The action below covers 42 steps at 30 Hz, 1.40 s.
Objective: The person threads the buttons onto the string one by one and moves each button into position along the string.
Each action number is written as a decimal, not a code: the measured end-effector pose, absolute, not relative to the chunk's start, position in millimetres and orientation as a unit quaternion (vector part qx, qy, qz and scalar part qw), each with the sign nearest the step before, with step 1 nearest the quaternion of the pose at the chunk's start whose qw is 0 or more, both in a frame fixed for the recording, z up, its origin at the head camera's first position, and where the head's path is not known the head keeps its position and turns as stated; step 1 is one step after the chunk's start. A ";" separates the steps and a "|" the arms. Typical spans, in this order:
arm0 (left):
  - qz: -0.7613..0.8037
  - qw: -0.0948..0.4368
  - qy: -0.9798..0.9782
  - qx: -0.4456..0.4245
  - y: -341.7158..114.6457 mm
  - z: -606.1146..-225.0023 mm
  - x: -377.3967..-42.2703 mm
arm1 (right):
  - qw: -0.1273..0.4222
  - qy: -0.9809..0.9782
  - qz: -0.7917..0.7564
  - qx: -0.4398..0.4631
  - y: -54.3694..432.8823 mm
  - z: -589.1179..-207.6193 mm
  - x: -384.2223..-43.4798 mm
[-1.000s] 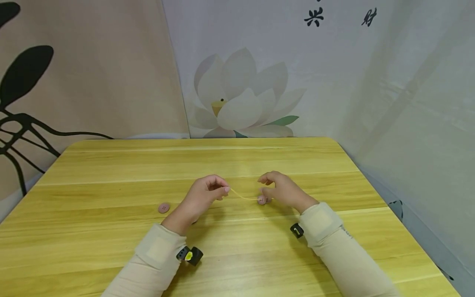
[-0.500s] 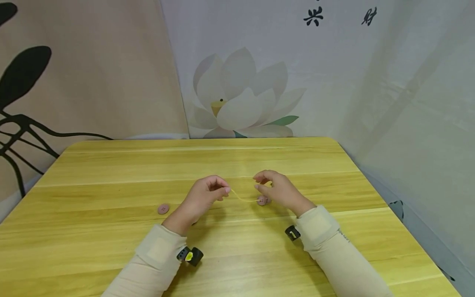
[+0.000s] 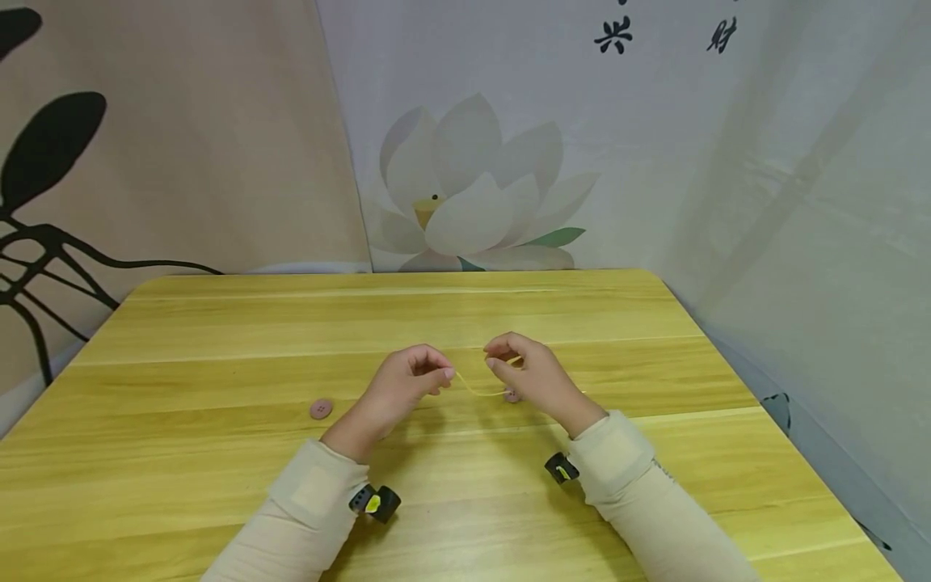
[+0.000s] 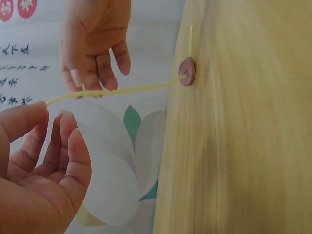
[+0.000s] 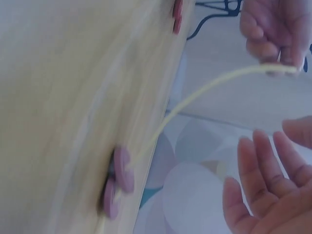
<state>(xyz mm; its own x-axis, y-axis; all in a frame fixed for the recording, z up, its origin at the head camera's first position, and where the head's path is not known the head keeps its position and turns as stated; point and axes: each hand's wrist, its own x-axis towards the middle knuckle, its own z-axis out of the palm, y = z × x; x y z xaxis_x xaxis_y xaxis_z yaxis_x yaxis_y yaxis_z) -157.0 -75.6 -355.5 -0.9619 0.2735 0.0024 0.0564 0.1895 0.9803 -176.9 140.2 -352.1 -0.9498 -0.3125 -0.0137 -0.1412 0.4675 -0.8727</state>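
Observation:
My left hand (image 3: 403, 384) pinches one end of a thin yellow cord (image 4: 126, 90) between thumb and index finger, above the wooden table. From there the cord sags down to the right and passes through a mauve button (image 4: 186, 71). In the right wrist view a second mauve button (image 5: 110, 197) lies against the first button (image 5: 124, 169), both close over the table. Beyond them the cord's other end shows as a short tail. My right hand (image 3: 534, 376) hovers over these buttons, partly covering them in the head view, its fingers loosely bent with nothing between them.
Another mauve button (image 3: 321, 409) lies on the wooden table (image 3: 218, 485), left of my left wrist. Two reddish buttons (image 5: 178, 17) appear at the top of the right wrist view. A printed curtain (image 3: 473, 162) hangs behind the table's far edge.
My right hand has moved left, over the buttons and nearer to my left hand. The left hand has kept its pinch on the cord and hardly moved.

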 end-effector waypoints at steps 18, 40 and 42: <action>0.626 0.088 0.767 0.106 -74.4 -355.8 -156.4 | 0.053 0.854 -0.471 -0.213 117.4 -355.7 -161.6; 0.610 0.099 0.777 0.115 -73.6 -354.3 -153.4 | 0.089 0.842 -0.486 -0.217 116.3 -356.4 -157.4; 0.608 0.099 0.779 0.119 -73.9 -354.7 -153.3 | 0.088 0.844 -0.482 -0.218 116.3 -355.9 -157.0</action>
<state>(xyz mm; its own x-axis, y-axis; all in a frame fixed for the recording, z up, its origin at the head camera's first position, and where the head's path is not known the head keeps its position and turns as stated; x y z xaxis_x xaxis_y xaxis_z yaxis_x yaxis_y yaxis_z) -153.3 -73.9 -354.7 -0.9521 0.3055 -0.0099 0.0644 0.2323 0.9705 -157.0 116.3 -355.9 -0.8898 -0.4523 0.0612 -0.2825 0.4404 -0.8522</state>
